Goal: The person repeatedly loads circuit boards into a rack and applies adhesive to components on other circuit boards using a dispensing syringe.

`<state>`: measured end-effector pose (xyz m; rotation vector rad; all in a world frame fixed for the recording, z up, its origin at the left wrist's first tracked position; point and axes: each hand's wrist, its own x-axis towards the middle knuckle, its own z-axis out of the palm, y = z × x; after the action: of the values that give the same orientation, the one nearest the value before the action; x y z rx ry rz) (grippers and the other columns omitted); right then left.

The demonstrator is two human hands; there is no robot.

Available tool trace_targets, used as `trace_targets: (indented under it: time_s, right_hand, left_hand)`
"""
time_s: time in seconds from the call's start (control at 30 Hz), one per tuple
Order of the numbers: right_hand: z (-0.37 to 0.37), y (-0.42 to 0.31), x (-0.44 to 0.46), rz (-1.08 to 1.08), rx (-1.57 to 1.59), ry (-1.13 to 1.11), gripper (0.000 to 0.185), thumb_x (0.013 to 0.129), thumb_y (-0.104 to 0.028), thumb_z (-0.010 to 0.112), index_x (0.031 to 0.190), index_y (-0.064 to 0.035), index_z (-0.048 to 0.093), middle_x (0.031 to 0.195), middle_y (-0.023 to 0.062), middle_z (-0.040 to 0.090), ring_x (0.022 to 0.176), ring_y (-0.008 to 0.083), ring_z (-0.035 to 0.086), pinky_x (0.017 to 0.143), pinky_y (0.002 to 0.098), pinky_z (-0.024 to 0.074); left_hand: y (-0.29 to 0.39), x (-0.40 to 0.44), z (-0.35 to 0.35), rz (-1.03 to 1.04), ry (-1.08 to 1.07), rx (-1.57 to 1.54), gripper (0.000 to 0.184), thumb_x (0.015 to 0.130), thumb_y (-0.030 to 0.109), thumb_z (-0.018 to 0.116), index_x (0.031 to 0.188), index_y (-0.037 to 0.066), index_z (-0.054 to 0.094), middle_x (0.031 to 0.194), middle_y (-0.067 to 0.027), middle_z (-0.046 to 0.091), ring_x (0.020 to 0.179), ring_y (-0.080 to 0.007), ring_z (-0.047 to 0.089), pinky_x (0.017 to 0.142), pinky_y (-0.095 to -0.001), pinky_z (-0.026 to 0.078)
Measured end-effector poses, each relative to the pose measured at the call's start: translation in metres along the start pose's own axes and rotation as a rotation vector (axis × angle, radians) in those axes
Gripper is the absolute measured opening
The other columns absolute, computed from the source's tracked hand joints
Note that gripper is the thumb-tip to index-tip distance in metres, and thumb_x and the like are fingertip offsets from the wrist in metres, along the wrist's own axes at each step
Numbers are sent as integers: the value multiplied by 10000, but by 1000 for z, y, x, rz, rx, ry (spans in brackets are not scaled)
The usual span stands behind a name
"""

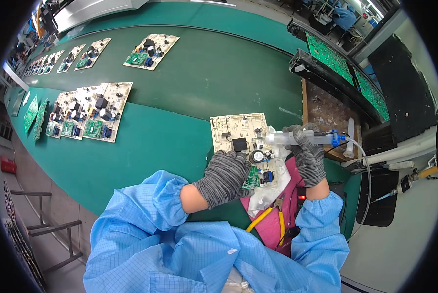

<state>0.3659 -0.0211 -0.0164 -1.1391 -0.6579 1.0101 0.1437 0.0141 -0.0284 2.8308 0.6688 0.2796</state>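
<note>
A cream circuit board [246,128] with a small green board, black parts and capacitors lies in front of me, its lower part over a crumpled white sheet [268,195]. My left hand [225,178], in a grey striped glove, grips the board at its lower left; the thumb is partly hidden. My right hand [307,151], gloved alike, is wrapped round a clear dispensing syringe [282,138] with a blue cap and an air hose. The syringe is held nearly level, its tip end pointing left above the board's right edge. Whether the tip touches a part I cannot tell.
Overlapping boards [101,112] lie at left on the green table [155,141]. More boards [150,51] sit on the belt behind. Yellow-handled cutters [281,222] rest on a pink mat [263,227]. A black rail [331,88] and a wooden box [321,105] stand at right.
</note>
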Motion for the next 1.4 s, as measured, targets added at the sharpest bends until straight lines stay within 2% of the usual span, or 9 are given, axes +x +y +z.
trace_targets:
  time_s: [0.17, 0.27, 0.37, 0.77, 1.17, 1.37, 1.4]
  right_hand:
    - [1, 1, 0, -4, -4, -9, 362, 722, -80, 659, 966, -92, 393, 906, 118, 565, 870, 238, 575, 579, 287, 526]
    - [4, -1, 0, -1, -39, -15, 284, 738, -120, 654, 922, -118, 439, 895, 77, 565, 869, 209, 572, 587, 268, 512]
    - [5, -1, -1, 3, -32, 0, 346, 734, -67, 640, 975, -89, 393, 910, 118, 562, 866, 236, 575, 586, 284, 524]
    - [2, -1, -1, 23, -13, -2, 319, 737, -49, 621, 966, -103, 406, 905, 108, 557, 888, 239, 568, 604, 286, 523]
    - [2, -1, -1, 23, -31, -9, 283, 739, -58, 625, 931, -110, 424, 886, 91, 564, 854, 213, 578, 559, 255, 521]
    - [2, -4, -1, 10, 31, -15, 288, 743, -148, 653, 928, -96, 439, 893, 97, 564, 873, 229, 571, 578, 271, 532]
    - [0, -5, 1, 42, 184, 3, 279, 745, -173, 652, 922, -94, 451, 889, 95, 565, 881, 234, 569, 578, 275, 533]
  left_hand:
    - [-1, 0, 2, 10, 7, -3, 521, 639, 514, 581, 846, 36, 591, 845, -145, 527, 789, -272, 517, 647, -423, 397]
    - [0, 0, -2, 9, -15, -2, 508, 646, 503, 580, 846, 37, 592, 837, -150, 527, 781, -276, 520, 645, -424, 396]
    - [-1, 0, 0, 17, 11, -9, 498, 654, 495, 579, 848, 36, 592, 836, -155, 528, 778, -280, 524, 655, -425, 397]
    - [0, 0, -2, 4, -7, -32, 504, 656, 481, 584, 881, 30, 588, 866, -150, 536, 818, -282, 522, 700, -430, 400]
    - [0, 1, 0, 4, -20, -24, 519, 653, 500, 579, 858, 24, 591, 893, -161, 532, 827, -289, 519, 701, -429, 400]
    - [0, -1, 2, 15, 10, 11, 538, 650, 524, 570, 853, 26, 589, 927, -158, 525, 829, -285, 518, 694, -423, 400]
    - [0, 0, 2, 16, -4, 16, 542, 646, 529, 570, 852, 28, 587, 922, -155, 523, 824, -282, 519, 686, -421, 400]
